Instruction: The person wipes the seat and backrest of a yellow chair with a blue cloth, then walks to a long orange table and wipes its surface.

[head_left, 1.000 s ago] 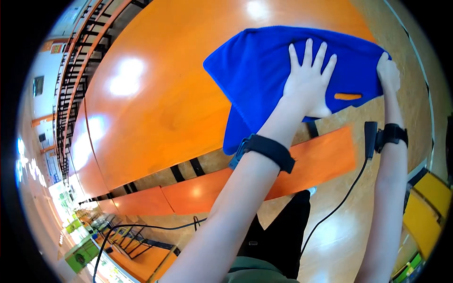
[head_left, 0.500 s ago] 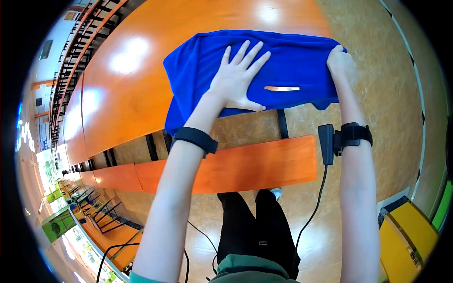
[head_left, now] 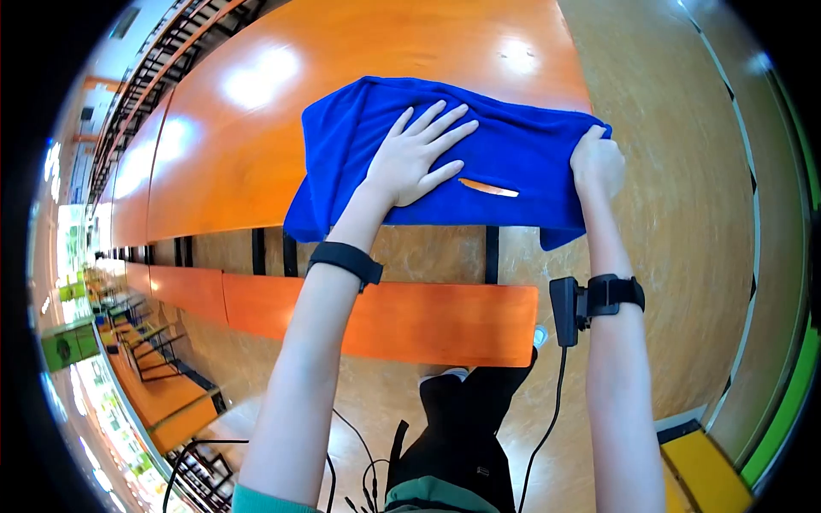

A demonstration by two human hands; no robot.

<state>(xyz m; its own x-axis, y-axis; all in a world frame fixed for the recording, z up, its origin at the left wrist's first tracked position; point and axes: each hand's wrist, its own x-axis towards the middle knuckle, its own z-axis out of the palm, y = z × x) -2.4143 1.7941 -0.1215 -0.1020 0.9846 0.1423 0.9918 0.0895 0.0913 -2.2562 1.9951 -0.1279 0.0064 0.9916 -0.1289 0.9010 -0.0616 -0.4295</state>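
Observation:
A blue cloth (head_left: 513,145) lies across the end of the orange table (head_left: 385,43), with folds along its left side and its lower edge hanging over the table's near edge. A narrow slit-like gap in it shows orange. My left hand (head_left: 406,169) rests flat on the cloth, fingers spread. At the cloth's right end, by the table's corner, my right hand (head_left: 599,162) is closed around its edge; the fingertips are partly hidden.
An orange bench (head_left: 428,321) stands between my legs and the table. From the black device (head_left: 564,310) at my right wrist a cable (head_left: 552,427) hangs down. Yellow seating (head_left: 705,470) is at lower right, and more tables and benches stretch off to the left.
Both hands and the cloth sit lower and slightly further left in view. The camera view has shifted and my legs have changed position. The right hand keeps its hold; the left stays flat.

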